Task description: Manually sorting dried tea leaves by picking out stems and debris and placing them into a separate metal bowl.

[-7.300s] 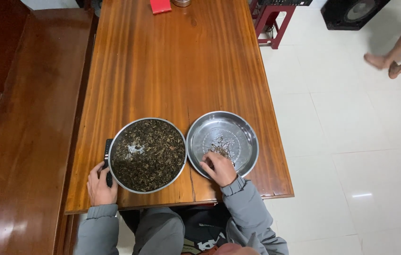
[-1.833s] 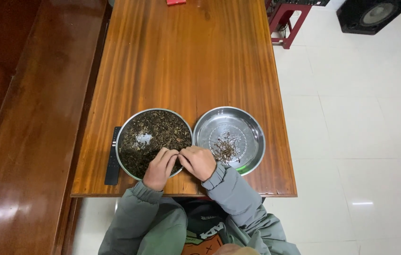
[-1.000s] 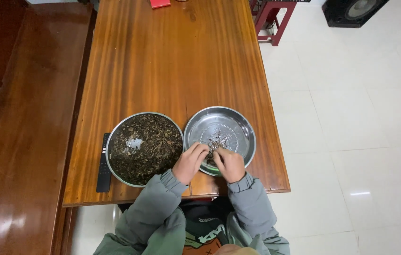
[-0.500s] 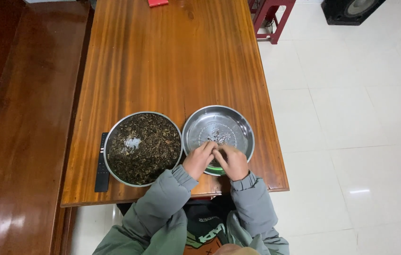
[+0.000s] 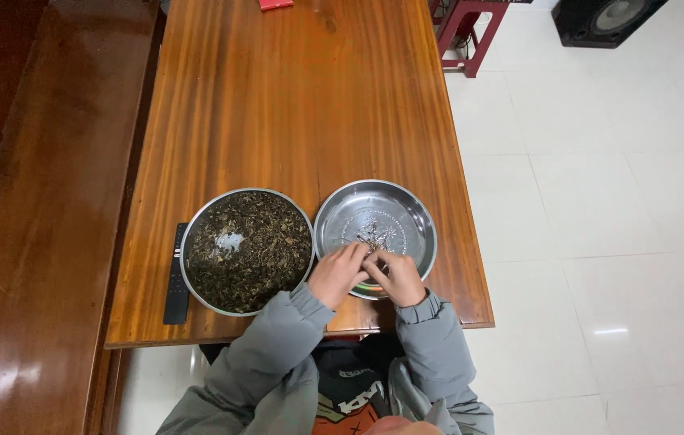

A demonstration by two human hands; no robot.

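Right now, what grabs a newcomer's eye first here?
Two round metal pans at the wooden table's near edge: the left pan heaped with dark dried leaves, the right pan nearly bare. Left hand and right hand meet over the right pan's near rim.

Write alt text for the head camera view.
Both hands, left hand and right hand, meet over the near edge of a nearly empty metal pan. Beside it on the wooden table sits a pan of dark dried leaves.

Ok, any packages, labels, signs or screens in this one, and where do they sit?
Red packet: far end of the wooden table, flat, mostly cut off by the picture's edge.
Remote control: left of the bowl of dried leaves, slim black bar; no screen visible.
No signs or labels to make out.
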